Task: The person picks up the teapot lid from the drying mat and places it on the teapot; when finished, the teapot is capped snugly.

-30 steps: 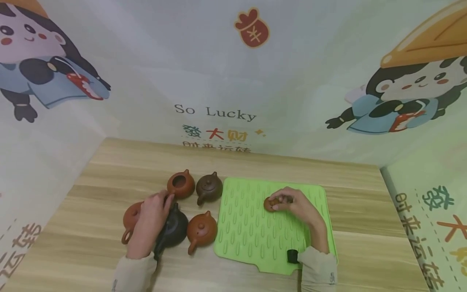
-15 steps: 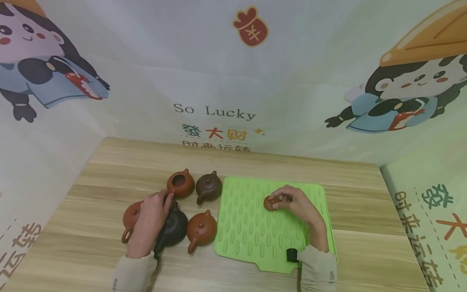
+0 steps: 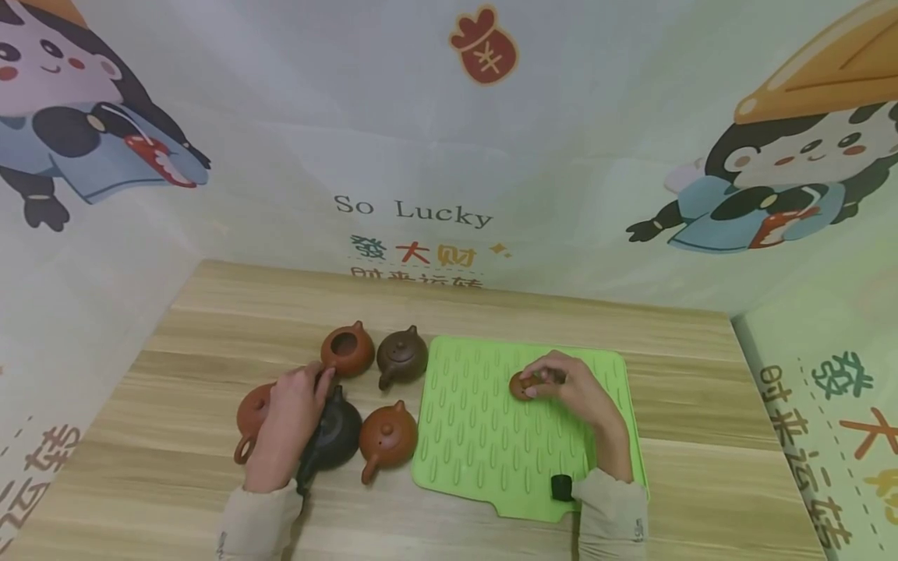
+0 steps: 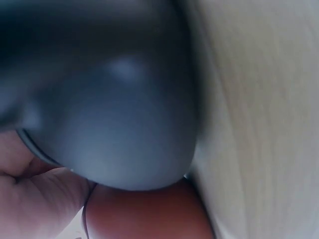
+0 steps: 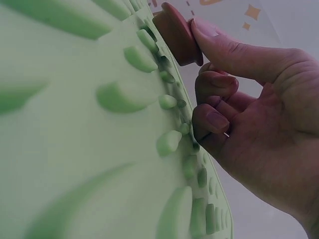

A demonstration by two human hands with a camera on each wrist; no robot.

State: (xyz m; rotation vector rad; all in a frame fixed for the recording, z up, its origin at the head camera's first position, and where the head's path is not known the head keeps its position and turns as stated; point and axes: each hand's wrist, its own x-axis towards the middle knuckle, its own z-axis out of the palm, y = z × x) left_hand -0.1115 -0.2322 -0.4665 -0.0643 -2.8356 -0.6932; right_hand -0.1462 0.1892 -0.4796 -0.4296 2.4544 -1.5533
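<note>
In the head view my left hand (image 3: 293,413) reaches over the black teapot (image 3: 337,436). Its thumb and fingertips pinch the handle side of a lidless reddish-brown teapot (image 3: 348,351), its round opening facing up. From the left wrist the black teapot (image 4: 129,124) fills much of the view, with a red-brown teapot body (image 4: 149,214) beyond the thumb (image 4: 45,204). My right hand (image 3: 571,389) pinches a small round reddish-brown teapot lid (image 3: 520,385) at the green mat. The right wrist view shows the lid (image 5: 177,37) on the mat's far part, thumb against its rim, other fingers curled.
An orange-brown teapot (image 3: 389,436) and a dark brown one (image 3: 403,357) stand left of the green ridged mat (image 3: 484,428). Another red teapot (image 3: 251,413) is partly behind my left hand. A small black block (image 3: 561,488) sits by the right cuff. Printed cloth walls surround the wooden table (image 3: 701,389).
The head view has shifted slightly. Both hands stay nearly still, the left at the lidless teapot and the right at the lid; the right fingers look slightly shifted.
</note>
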